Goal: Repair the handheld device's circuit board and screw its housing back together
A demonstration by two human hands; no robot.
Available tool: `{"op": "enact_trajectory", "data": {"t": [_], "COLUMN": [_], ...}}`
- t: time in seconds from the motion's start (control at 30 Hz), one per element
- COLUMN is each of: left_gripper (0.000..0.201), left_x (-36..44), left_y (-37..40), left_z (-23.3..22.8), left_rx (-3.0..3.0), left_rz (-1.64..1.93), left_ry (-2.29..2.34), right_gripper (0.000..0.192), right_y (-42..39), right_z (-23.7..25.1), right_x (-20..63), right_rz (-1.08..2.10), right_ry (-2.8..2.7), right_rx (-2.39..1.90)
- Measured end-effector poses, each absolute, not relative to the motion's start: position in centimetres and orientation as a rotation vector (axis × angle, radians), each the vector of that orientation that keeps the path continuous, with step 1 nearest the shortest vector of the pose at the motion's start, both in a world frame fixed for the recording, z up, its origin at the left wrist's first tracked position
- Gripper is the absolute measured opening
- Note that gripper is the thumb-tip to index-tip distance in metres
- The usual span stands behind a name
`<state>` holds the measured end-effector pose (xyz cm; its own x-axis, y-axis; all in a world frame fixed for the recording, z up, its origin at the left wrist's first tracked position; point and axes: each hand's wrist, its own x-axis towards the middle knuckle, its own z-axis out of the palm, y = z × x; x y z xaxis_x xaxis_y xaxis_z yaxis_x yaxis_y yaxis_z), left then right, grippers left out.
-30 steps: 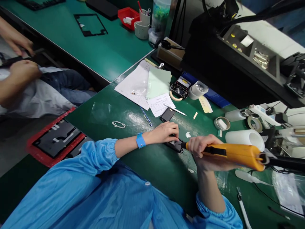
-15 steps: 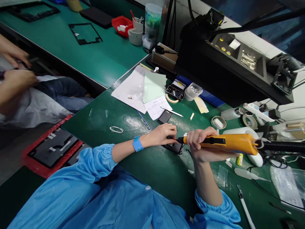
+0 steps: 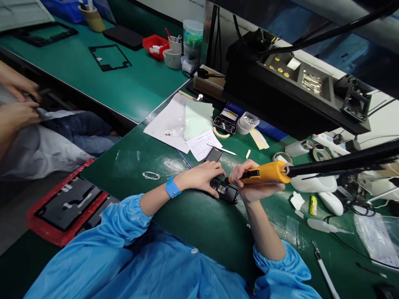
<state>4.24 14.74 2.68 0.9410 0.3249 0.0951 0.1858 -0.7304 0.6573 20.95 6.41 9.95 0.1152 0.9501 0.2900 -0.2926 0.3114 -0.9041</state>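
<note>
A small black phone body (image 3: 225, 191) lies on the green mat (image 3: 193, 216) in front of me. My left hand (image 3: 201, 176) rests on its left end, fingers curled over it, and holds it down. My right hand (image 3: 254, 185) grips an orange electric screwdriver (image 3: 268, 173). Its dark tip points left and down at the phone body's top edge. A black cable arm (image 3: 343, 162) runs from the screwdriver's rear off to the right. I wear blue sleeves and a blue wrist strap (image 3: 171, 187).
Papers (image 3: 183, 122), a second phone body (image 3: 224, 122), a white cup of screws (image 3: 247, 121), tape rolls (image 3: 282, 158) and tweezers (image 3: 324, 270) lie around. A black tool rack (image 3: 296, 91) overhangs the back. Another person's hands (image 3: 15, 104) work at the left, beside a red tray (image 3: 68, 203).
The screwdriver has swung from lying nearly level to pointing down at the phone body, and my right hand moved left and closer to my left. The view shifted upward.
</note>
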Motion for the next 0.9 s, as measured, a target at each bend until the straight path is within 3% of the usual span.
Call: {"op": "enact_trajectory", "data": {"t": [0.23,0.9], "left_gripper": [0.056,0.058], "left_x": [4.07,4.10], "left_y": [14.92,14.77], "left_z": [2.72,2.81], "left_rx": [2.465,2.430], "left_rz": [0.195,0.102], "left_ry": [0.371,0.397], "right_gripper": [0.071,0.070], "right_y": [6.50,6.62], "right_z": [9.75,9.34], "right_x": [20.83,20.56], "right_rz": [1.185,1.194], "right_ry": [-1.035,-1.035], "right_rx": [-0.839,-0.899]}}
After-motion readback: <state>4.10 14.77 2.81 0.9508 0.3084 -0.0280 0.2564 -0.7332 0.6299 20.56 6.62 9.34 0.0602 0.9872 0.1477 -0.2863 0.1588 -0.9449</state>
